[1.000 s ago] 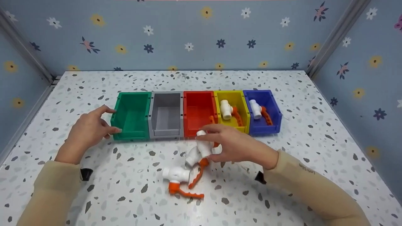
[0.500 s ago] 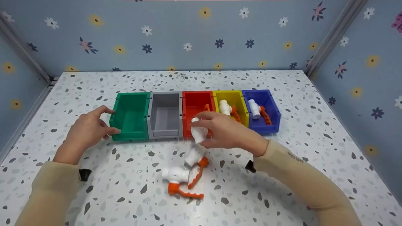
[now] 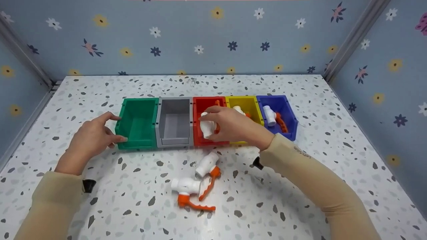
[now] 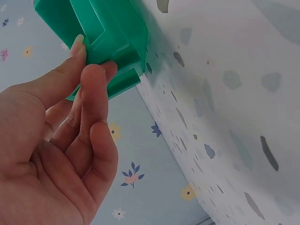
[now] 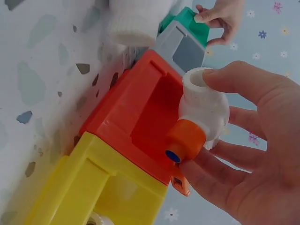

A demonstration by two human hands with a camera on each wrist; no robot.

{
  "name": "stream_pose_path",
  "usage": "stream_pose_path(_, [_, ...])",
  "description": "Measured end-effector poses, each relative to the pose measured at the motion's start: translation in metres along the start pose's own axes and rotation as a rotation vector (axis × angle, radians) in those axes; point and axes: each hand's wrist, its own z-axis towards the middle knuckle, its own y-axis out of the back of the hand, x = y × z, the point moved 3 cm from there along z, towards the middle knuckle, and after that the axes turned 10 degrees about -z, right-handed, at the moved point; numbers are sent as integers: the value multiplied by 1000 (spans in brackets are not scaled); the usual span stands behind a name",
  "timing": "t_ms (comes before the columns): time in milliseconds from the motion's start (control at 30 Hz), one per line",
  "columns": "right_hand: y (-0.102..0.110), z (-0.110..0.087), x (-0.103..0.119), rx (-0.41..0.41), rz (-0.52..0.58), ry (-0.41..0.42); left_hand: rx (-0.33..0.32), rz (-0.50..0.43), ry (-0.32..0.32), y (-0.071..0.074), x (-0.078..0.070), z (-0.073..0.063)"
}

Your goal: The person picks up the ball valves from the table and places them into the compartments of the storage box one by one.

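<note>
My right hand (image 3: 228,123) grips a white ball valve (image 5: 204,105) with an orange lever, its body held between thumb and fingers. The valve is over the red bin (image 3: 210,143), its lever partly hidden by the hand. At the left end of the row, my left hand (image 3: 93,133) holds the left side of the green bin (image 4: 117,28), thumb at its front corner. Another ball valve (image 3: 206,165) lies on the table in front of the red bin, close beside a further ball valve (image 3: 186,185) nearer to me.
A grey bin (image 3: 175,141) stands between the green and red bins. The yellow bin (image 3: 257,110) and the blue bin (image 3: 288,136) each hold a ball valve. Patterned panels (image 3: 186,36) enclose the speckled table (image 3: 140,206) at back and sides.
My right hand has lifted the ball valve away from the one beneath it and carried it back and slightly left, over the red bin. The left hand has stayed at the green bin.
</note>
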Motion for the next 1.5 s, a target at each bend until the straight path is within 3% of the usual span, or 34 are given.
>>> stream_pose_path(167, [2,12,-6,14,0,-22,1,10,-16,0,0,2])
stream_pose_path(633, [-3,40,-14,145,18,-193,1,1,-7,0,-1,3])
stream_pose_path(1067, [-10,50,-17,220,9,-205,44,-14,-16,1,0,3])
stream_pose_path(1500, [-7,60,-9,442,-68,-267,56,-8,-15,0,1,4])
